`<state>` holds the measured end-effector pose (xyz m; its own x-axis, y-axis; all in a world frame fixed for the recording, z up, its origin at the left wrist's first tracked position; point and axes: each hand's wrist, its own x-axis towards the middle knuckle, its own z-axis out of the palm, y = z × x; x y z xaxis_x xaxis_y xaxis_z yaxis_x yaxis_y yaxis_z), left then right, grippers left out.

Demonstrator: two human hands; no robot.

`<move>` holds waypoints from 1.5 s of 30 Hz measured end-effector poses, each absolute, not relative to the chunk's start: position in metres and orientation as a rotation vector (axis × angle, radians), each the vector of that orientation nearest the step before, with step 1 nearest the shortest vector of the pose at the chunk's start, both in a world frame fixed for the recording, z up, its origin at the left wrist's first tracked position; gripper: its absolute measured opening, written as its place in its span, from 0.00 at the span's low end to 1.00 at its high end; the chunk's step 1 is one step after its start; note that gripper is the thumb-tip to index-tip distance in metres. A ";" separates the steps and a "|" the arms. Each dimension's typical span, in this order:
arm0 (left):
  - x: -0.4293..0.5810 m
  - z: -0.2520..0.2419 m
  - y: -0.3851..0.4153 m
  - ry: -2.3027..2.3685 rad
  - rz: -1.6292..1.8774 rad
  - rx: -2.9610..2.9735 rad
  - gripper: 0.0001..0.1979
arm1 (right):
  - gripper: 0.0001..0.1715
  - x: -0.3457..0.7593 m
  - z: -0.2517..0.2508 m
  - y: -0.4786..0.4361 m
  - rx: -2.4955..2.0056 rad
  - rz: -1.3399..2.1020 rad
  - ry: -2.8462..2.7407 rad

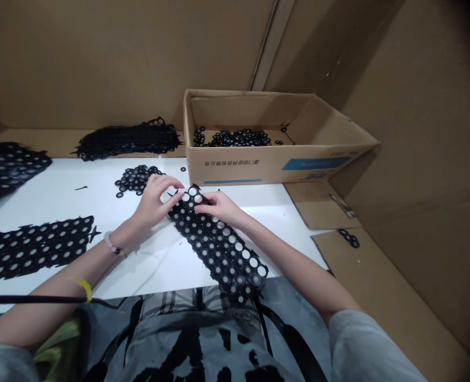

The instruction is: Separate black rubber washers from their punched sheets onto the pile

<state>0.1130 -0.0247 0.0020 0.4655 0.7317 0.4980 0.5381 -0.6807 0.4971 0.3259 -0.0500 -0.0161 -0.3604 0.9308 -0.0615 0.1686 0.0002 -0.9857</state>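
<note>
A long black rubber sheet (223, 249) full of punched round rings lies slanted on the white table (79, 196), its near end hanging over the front edge. My left hand (155, 199) pinches the sheet's far end with curled fingers. My right hand (218, 207) rests on the same end, fingers pressed down on the rings. A small pile of loose black rings (135, 178) lies just left of my left hand.
An open cardboard box (259, 170) holding loose rings stands behind the sheet. A stack of black sheets (127, 139) sits at the back, more punched sheets (32, 246) at the left. Cardboard walls surround the table. A black cable (28, 300) runs along the front edge.
</note>
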 end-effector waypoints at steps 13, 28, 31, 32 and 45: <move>0.120 0.004 -0.037 0.820 0.521 2.530 0.17 | 0.15 0.325 -0.015 -0.050 -0.977 1.402 -1.777; 0.119 0.001 -0.034 0.595 0.513 2.302 0.19 | 0.16 0.327 -0.007 -0.051 -0.960 1.545 -1.836; 0.115 -0.004 -0.026 0.691 0.691 2.333 0.18 | 0.15 0.330 -0.011 -0.047 -0.994 1.468 -1.769; 0.112 -0.004 -0.023 0.756 0.775 2.327 0.18 | 0.15 0.331 -0.012 -0.046 -1.020 1.438 -1.734; 0.065 -0.008 0.019 1.963 0.903 2.430 0.16 | 0.15 0.331 -0.023 -0.044 -1.207 1.391 -1.618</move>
<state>0.0648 0.0185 -0.0081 0.1197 0.8688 0.4806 0.9301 -0.2674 0.2519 0.3306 -0.0441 -0.0228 -0.3418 0.9368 -0.0746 0.2145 0.0005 -0.9767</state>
